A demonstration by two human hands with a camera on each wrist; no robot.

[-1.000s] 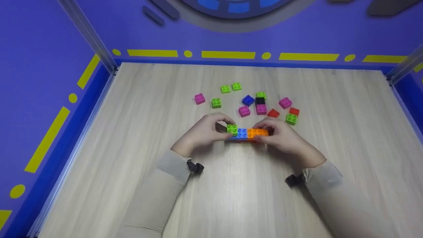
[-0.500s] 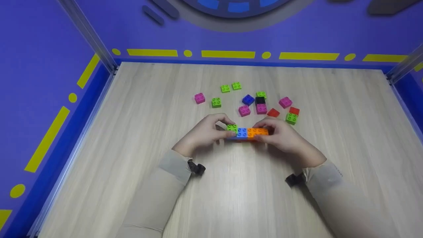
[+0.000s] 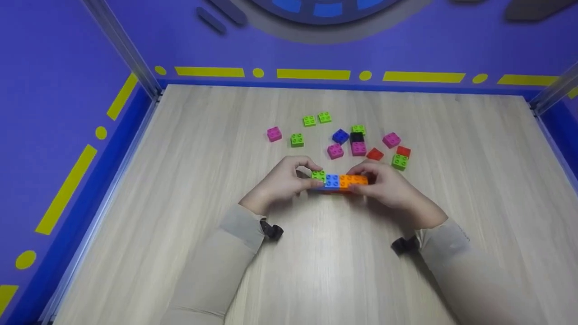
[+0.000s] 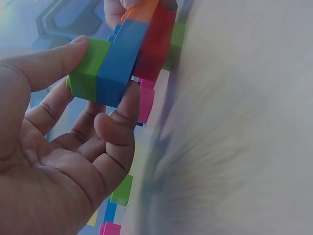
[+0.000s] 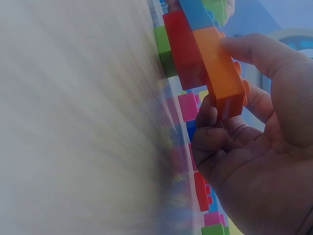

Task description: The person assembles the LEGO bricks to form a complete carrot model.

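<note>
In the head view, both hands hold one built-up piece of toy building bricks low over the table. My left hand (image 3: 289,180) pinches the light green brick (image 4: 90,68) at the piece's left end, thumb on its near face. That brick sits on a blue brick (image 4: 120,63), whose studs show beside it. My right hand (image 3: 386,187) grips the orange brick (image 5: 220,73) at the right end between thumb and fingers. A red brick (image 5: 183,49) lies beneath the blue and orange ones, and another green brick (image 5: 164,51) shows on its table side.
Loose bricks lie beyond the hands: pink (image 3: 274,134), green (image 3: 296,140), dark blue (image 3: 340,136), black (image 3: 356,138) and red (image 3: 375,154). Close to the right hand's knuckles is a green brick (image 3: 399,161). Blue panels (image 3: 316,54) wall the wooden table (image 3: 216,135) at back and sides.
My left thumb and wrist have shifted slightly right, so the thumb covers more of the green brick's near face. The right hand keeps its grip, and the loose bricks stay put.
</note>
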